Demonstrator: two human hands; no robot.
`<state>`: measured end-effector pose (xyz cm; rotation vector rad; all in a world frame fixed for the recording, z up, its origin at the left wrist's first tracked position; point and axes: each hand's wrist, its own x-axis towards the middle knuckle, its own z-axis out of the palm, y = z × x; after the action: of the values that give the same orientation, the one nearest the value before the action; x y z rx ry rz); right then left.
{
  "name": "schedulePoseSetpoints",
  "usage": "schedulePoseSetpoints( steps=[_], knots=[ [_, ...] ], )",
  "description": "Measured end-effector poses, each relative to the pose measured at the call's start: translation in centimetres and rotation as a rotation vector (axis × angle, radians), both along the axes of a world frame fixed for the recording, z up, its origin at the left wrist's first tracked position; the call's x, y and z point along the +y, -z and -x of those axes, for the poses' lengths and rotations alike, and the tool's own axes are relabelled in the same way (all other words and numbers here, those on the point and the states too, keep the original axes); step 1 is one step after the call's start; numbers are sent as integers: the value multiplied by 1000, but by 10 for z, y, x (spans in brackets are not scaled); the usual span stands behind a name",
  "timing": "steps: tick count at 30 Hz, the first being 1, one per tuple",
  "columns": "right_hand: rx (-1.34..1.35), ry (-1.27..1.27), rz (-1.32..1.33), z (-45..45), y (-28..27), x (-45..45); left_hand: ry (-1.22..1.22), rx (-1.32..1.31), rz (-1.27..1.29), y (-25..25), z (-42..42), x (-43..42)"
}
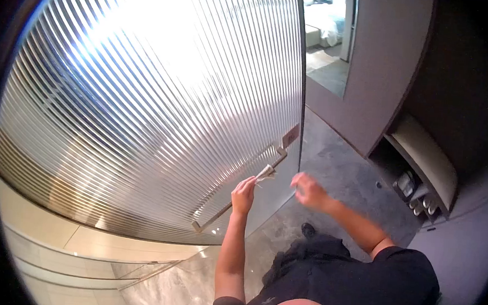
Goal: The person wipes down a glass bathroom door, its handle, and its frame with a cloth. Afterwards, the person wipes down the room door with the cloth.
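Note:
A white, folded piece that looks like cloth or tissue (266, 172) is pinched in the fingers of my left hand (243, 195). It lies against or just in front of the long metal handle (213, 216) of a ribbed glass door (161, 130); whether it touches the handle I cannot tell. To the right of the door's edge, my right hand (310, 191) hangs in the air over the floor. Its fingers are loosely curled and apart from the thumb, and nothing shows in them.
A small plate (291, 136) sits on the door above the handle. Grey marbled floor (344, 158) stretches to the right. A cushioned bench (422, 158) has shoes (422, 205) on its lower shelf. Behind stands a tall mirror (330, 74) reflecting a bed.

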<state>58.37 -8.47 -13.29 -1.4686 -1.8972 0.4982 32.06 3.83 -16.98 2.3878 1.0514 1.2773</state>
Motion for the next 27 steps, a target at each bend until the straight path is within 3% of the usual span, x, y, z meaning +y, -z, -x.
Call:
schedulePoseSetpoints(
  steps=[3,6,9,12,15,18,21,27],
  knots=[
    [-239,-425,679,-21,85,25,-56,15,-21,0,-8,8],
    [-219,-407,688,-25,108,32,-109,-4,-34,4,-14,-1],
    [-182,-396,448,-29,111,44,-167,-2,-21,2,-23,-7],
    [43,-488,441,-36,109,66,-236,22,-45,3,-29,-9],
    [153,-366,438,-42,95,81,-317,22,-80,8,-35,-8],
    [243,-405,401,-48,101,86,-452,-36,-48,18,-32,-13],
    [287,-462,457,-44,101,96,-595,-132,201,10,-27,-21],
    [564,-469,344,-27,42,107,-519,-110,174,-48,-55,-18]
  ],
)
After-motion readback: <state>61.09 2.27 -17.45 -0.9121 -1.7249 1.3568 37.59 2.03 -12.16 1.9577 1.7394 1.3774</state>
